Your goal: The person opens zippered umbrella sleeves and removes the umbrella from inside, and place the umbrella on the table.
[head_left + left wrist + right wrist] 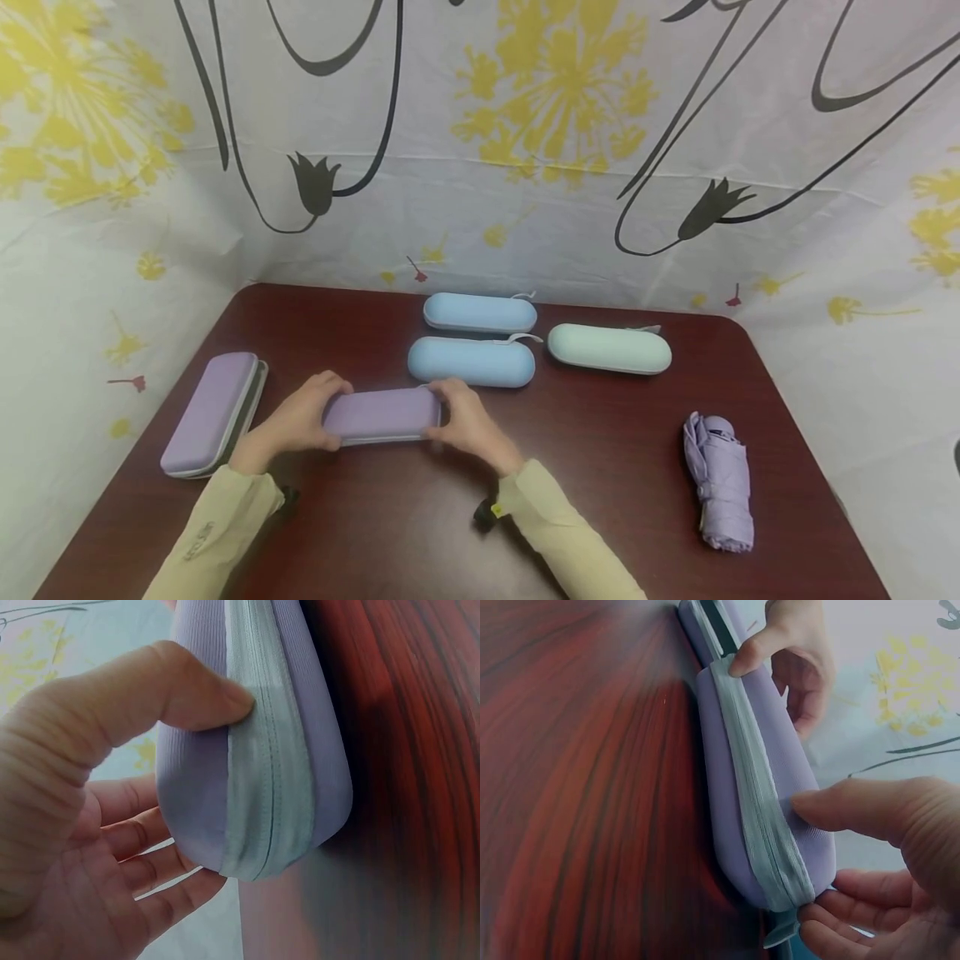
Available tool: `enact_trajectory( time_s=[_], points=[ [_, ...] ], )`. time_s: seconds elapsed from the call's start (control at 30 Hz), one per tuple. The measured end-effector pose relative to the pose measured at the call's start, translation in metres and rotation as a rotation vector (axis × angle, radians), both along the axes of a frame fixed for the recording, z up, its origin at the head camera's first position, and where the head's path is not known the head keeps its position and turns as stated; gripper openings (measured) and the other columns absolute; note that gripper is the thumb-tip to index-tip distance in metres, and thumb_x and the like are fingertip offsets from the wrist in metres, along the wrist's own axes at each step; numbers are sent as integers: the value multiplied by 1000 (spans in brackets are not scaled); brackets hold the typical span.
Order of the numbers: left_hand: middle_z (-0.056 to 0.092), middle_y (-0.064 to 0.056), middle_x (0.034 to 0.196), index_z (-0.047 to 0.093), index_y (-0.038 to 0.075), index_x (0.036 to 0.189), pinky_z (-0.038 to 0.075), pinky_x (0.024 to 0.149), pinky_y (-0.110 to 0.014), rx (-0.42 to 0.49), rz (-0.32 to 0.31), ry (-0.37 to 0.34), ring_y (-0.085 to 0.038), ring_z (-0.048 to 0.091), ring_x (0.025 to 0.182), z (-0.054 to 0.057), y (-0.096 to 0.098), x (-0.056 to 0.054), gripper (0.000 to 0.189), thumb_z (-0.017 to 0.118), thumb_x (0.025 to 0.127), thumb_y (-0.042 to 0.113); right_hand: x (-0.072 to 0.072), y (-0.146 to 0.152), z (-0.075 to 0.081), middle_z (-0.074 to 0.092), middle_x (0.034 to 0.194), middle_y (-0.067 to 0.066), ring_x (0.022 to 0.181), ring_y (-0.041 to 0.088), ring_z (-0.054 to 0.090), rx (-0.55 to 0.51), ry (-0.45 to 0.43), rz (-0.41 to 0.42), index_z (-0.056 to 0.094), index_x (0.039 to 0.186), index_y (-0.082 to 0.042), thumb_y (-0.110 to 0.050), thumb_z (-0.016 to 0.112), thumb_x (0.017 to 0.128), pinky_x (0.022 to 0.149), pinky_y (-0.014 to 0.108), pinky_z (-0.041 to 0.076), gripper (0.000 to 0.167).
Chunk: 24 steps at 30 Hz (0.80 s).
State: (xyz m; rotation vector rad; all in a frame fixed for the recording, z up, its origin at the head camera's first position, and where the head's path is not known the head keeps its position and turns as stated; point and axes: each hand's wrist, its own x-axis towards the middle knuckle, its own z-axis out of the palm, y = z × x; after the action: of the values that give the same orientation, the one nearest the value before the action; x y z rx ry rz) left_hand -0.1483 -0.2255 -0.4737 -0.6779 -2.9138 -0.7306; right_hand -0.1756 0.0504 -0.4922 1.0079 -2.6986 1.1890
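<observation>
A lilac zippered hard case (384, 414) lies on the dark red-brown table between both hands. My left hand (303, 412) grips its left end, thumb on the near side and fingers round the far side. At its right end my right hand (468, 423) holds on in the same way. In the left wrist view the thumb presses the grey zipper band (270, 765), which looks closed along the part shown. The right wrist view shows a small grey loop (781, 930) at the case's right end, beside the right fingertips.
Another lilac case (212, 412) lies at the table's left, a dark strip showing along its side. Behind the hands lie two light blue cases (480, 312) with cord loops and a mint case (609, 348). A folded lilac umbrella (723, 487) lies at the right. Patterned cloth surrounds the table.
</observation>
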Motion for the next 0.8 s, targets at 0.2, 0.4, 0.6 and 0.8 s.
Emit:
enact_trajectory(
  time_s=[0.2,0.4,0.6,0.8],
  points=[
    [56,-5,100,59,3,100,45,78,-40,7,-45,5,-23,50,93,-2,17,-8,60,79,44,12,-1,21,3,57,110,16,97,26,55,16,5,18,56,115,7,-12,82,65,84,35,47,60],
    [55,-4,102,60,4,102,46,76,-38,-2,-82,-18,-22,49,93,-2,39,-15,60,80,46,14,0,44,6,55,109,15,97,25,54,60,-21,-2,54,115,7,-13,81,65,85,36,47,60],
    [54,-1,100,60,4,104,47,76,-36,-1,-116,-31,-19,48,92,-2,59,-21,60,81,49,16,2,65,7,55,108,15,95,25,55,66,-20,-24,54,114,7,-11,82,64,83,36,49,59],
    [54,-3,103,59,3,105,47,75,-36,-11,-151,-39,-20,48,94,-1,78,-24,62,81,49,17,5,84,6,55,107,14,95,24,56,85,-51,-58,54,114,6,-11,82,65,81,36,50,59]
  ],
)
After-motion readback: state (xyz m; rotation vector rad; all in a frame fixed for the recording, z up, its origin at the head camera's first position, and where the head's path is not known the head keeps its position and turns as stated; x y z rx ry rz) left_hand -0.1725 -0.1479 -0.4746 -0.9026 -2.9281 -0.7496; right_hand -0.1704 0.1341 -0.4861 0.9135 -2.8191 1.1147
